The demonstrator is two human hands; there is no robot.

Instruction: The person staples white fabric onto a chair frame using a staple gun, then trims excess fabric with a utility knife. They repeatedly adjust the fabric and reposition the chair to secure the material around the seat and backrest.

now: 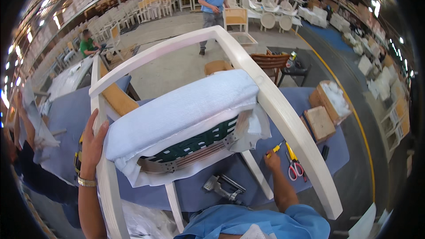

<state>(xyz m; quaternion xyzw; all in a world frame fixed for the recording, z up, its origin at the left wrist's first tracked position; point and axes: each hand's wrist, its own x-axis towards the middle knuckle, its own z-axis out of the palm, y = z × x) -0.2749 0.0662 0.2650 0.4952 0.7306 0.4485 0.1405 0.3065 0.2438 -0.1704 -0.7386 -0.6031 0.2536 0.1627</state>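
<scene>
Chair [190, 108] with a pale wood frame stands tilted over the middle of the blue tabletop [338, 148], the webbed underside [199, 140] of its seat turned toward the near edge. The seat's long axis slants from the near left up toward the far right, so its left end meets the left hand [92, 144] while its right end lies beyond the right hand [272, 161]. The left is the nearer: its fingers are straight, thumb spread, laid against the left post without closing round it. The right fingers are curled tight on a yellow tool [275, 148], its tip toward the far edge; the loose cloth [261, 128] at the seat's right end is just past that tip. Whether this hand touches the thin leg [256, 172] to its left, I cannot tell. Scissors [295, 170] lie to its right, toward the tabletop's right edge; a staple gun [223, 188] lies by the near edge.
</scene>
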